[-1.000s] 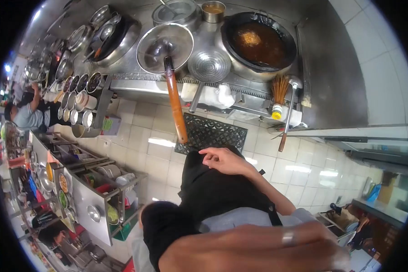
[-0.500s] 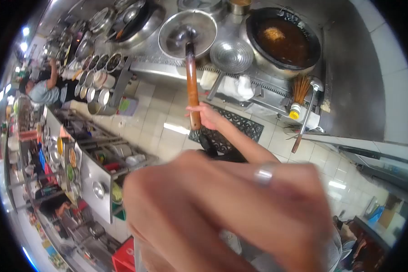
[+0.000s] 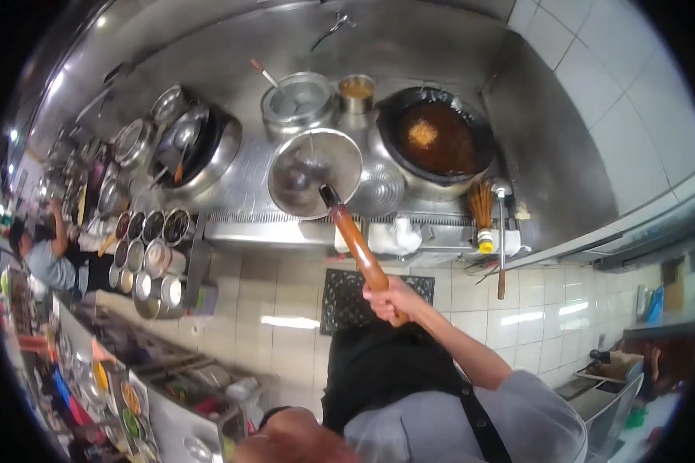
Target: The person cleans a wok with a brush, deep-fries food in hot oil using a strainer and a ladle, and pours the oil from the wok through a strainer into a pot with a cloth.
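My right hand (image 3: 394,299) is wrapped round the brown wooden handle of a steel wok (image 3: 297,174), near the handle's lower end. The wok's round bowl rests over the steel stove counter. Just right of it lies a perforated strainer (image 3: 382,190), partly covered by the wok's rim. My left hand (image 3: 295,437) is a blurred shape at the bottom edge, close to the camera, with its fingers smeared.
On the right sits a large black wok (image 3: 467,147) of brown liquid with a golden clump. Beside it are a bamboo brush (image 3: 481,208) and a ladle (image 3: 502,243). Several seasoning pots (image 3: 154,225) stand on the left. A person (image 3: 50,255) is at the far left.
My left hand has dropped from the middle of the view to the bottom edge. The view has shifted, showing more counter and my apron. My right hand still grips the wok handle.
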`<state>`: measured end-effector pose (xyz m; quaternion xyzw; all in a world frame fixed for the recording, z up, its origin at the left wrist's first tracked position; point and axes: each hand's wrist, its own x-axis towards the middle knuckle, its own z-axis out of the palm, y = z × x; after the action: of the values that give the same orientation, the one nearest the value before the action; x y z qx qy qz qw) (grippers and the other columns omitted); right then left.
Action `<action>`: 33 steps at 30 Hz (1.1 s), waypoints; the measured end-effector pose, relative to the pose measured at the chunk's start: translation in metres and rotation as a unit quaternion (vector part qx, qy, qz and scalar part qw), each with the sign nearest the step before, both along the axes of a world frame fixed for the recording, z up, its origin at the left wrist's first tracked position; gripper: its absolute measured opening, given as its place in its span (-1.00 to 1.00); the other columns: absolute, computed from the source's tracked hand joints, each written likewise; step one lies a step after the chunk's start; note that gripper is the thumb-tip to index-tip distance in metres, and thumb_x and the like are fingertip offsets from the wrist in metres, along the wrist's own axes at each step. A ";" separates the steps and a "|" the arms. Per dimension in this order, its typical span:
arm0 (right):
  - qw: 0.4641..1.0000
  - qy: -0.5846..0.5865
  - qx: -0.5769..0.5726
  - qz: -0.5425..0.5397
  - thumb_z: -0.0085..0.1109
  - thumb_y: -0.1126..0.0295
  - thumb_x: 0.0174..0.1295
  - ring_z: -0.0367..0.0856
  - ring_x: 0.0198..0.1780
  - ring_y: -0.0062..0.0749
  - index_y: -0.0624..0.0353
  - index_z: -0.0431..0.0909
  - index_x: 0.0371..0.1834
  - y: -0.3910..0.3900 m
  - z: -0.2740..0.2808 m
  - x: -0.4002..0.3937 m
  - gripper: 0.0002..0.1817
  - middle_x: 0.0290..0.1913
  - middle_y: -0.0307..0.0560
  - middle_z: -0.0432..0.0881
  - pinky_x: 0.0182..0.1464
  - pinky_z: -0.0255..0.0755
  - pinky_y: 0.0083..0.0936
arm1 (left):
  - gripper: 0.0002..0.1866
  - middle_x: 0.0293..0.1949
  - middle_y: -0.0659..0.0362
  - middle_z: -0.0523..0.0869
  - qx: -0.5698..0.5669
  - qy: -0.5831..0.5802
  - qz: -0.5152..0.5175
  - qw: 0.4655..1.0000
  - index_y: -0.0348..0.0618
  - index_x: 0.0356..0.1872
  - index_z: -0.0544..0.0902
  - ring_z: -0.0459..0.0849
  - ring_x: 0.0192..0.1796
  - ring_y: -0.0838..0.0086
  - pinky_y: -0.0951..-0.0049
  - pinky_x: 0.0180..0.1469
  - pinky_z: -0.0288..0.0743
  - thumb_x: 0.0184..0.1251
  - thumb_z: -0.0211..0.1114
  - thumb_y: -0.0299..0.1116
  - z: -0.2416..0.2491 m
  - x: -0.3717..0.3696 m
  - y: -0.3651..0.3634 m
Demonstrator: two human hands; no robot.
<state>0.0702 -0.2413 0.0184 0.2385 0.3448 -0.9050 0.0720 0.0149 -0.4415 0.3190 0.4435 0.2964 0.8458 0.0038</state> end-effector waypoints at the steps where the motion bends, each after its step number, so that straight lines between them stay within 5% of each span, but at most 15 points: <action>1: 1.000 0.007 0.007 -0.018 0.27 0.48 0.43 0.22 -0.69 -0.72 0.17 0.44 -0.08 0.000 0.004 0.002 -0.83 -0.59 -0.39 0.28 -0.68 0.10 -0.63 | -0.62 0.11 0.07 0.60 0.008 0.026 0.040 0.999 0.49 0.34 0.67 0.60 0.03 0.51 0.21 0.11 0.54 0.63 0.09 0.04 -0.009 -0.006 0.009; 4: 0.998 0.015 0.014 -0.058 0.23 0.48 0.46 0.20 -0.69 -0.71 0.21 0.45 -0.03 -0.007 0.019 0.011 -0.84 -0.61 -0.35 0.28 -0.67 0.10 -0.62 | -0.54 0.13 -0.04 0.56 -0.060 0.050 -0.118 0.990 0.14 0.36 0.63 0.60 0.06 0.42 0.25 0.10 0.51 0.57 0.14 -0.01 0.005 -0.003 0.017; 9: 0.973 0.001 0.131 -0.192 0.26 0.49 0.39 0.23 -0.71 -0.65 0.26 0.46 0.02 0.021 0.080 -0.020 -0.77 -0.61 -0.30 0.35 -0.67 0.12 -0.58 | -0.40 0.37 -0.21 0.51 -0.239 0.407 -0.041 0.881 -0.44 0.36 0.51 0.61 0.30 0.21 0.16 0.34 0.47 0.31 0.23 -0.35 0.012 -0.043 0.065; 12: 0.939 0.012 0.240 -0.244 0.26 0.51 0.33 0.29 -0.72 -0.60 0.28 0.50 -0.02 0.090 0.094 -0.045 -0.78 -0.64 -0.27 0.39 -0.67 0.16 -0.53 | -0.35 0.38 -0.12 0.60 -0.297 0.410 -0.151 0.849 -0.45 0.39 0.52 0.72 0.19 0.15 0.37 0.17 0.56 0.18 0.25 -0.65 -0.014 -0.033 0.072; 14: 0.908 0.012 0.332 -0.255 0.25 0.53 0.26 0.37 -0.72 -0.54 0.29 0.54 -0.17 0.150 0.091 -0.072 -0.87 -0.66 -0.21 0.43 -0.67 0.20 -0.47 | -0.34 0.33 -0.11 0.64 -0.330 0.394 -0.215 0.830 -0.47 0.38 0.53 0.69 0.24 0.08 0.26 0.25 0.55 0.13 0.23 -0.69 -0.024 -0.028 0.068; 16: 0.858 0.006 0.428 -0.283 0.19 0.54 0.18 0.44 -0.74 -0.43 0.29 0.53 -0.42 0.211 0.100 -0.111 -0.94 -0.66 -0.13 0.49 -0.68 0.25 -0.38 | -0.34 0.31 -0.12 0.65 -0.368 0.366 -0.224 0.825 -0.48 0.38 0.53 0.70 0.22 0.04 0.20 0.25 0.56 0.13 0.21 -0.73 -0.026 -0.029 0.067; 21: 0.867 -0.020 0.432 -0.248 0.15 0.62 0.11 0.45 -0.75 -0.37 0.34 0.53 -0.46 0.336 0.132 -0.176 -0.97 -0.68 -0.10 0.45 -0.71 0.24 -0.34 | -0.44 0.21 -0.16 0.72 -0.450 0.317 -0.173 0.817 -0.51 0.31 0.57 0.76 0.15 0.01 0.20 0.19 0.63 0.21 0.22 -0.81 -0.027 -0.013 0.080; 24: 0.884 -0.004 0.424 -0.198 0.17 0.63 0.09 0.43 -0.76 -0.39 0.32 0.53 -0.46 0.350 0.126 -0.130 -0.97 -0.69 -0.11 0.45 -0.70 0.23 -0.34 | -0.42 0.26 -0.16 0.65 -0.402 0.247 -0.234 0.850 -0.56 0.35 0.50 0.69 0.20 -0.02 0.18 0.26 0.57 0.23 0.17 -0.75 -0.042 -0.001 0.083; 25: 0.890 0.006 0.415 -0.187 0.18 0.63 0.08 0.43 -0.76 -0.39 0.31 0.54 -0.46 0.341 0.118 -0.111 -0.97 -0.69 -0.12 0.45 -0.70 0.23 -0.34 | -0.60 0.11 -0.16 0.70 -0.371 0.207 -0.233 0.875 -0.58 0.20 0.60 0.76 -0.01 0.08 0.27 0.10 0.63 0.35 0.11 -0.80 -0.035 0.005 0.090; 28: 0.887 -0.002 0.411 -0.209 0.19 0.59 0.10 0.41 -0.77 -0.40 0.29 0.52 -0.41 0.272 0.097 -0.053 -0.96 -0.70 -0.14 0.47 -0.70 0.26 -0.35 | -0.65 0.02 -0.33 0.75 -0.184 0.023 -0.375 0.908 -0.65 0.14 0.65 0.78 0.07 -0.08 0.16 0.19 0.62 0.39 0.10 -0.82 -0.030 0.030 0.118; 29: 0.904 0.001 0.359 -0.231 0.17 0.59 0.12 0.39 -0.77 -0.44 0.27 0.52 -0.37 0.248 0.088 -0.037 -0.96 -0.68 -0.17 0.47 -0.70 0.24 -0.39 | -0.76 -0.15 -0.34 0.76 -0.140 0.002 -0.410 0.901 -0.67 -0.01 0.67 0.78 -0.07 -0.09 0.19 0.04 0.66 0.43 0.12 -0.72 -0.020 0.042 0.137; 31: 0.947 0.006 0.262 -0.185 0.15 0.63 0.12 0.40 -0.69 -0.54 0.29 0.55 -0.23 0.218 0.075 -0.003 -0.85 -0.60 -0.18 0.49 -0.68 0.27 -0.44 | -0.75 -0.13 -0.34 0.75 -0.068 -0.025 -0.478 0.876 -0.66 0.01 0.66 0.77 -0.05 -0.08 0.18 0.04 0.65 0.44 0.12 -0.69 -0.006 0.066 0.170; 33: 0.979 0.059 0.113 -0.161 0.12 0.71 0.14 0.37 -0.61 -0.66 0.29 0.51 0.22 0.197 0.069 0.021 -0.50 -0.26 -0.15 0.58 -0.68 0.24 -0.61 | -0.74 -0.11 -0.34 0.73 -0.013 -0.041 -0.536 0.843 -0.65 0.03 0.64 0.76 -0.04 -0.07 0.17 0.05 0.64 0.45 0.12 -0.65 0.003 0.085 0.197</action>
<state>0.0916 -0.0447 0.0872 0.2438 0.4058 -0.8723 -0.1220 0.1004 -0.2445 0.3215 0.4983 0.0231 0.7251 0.4747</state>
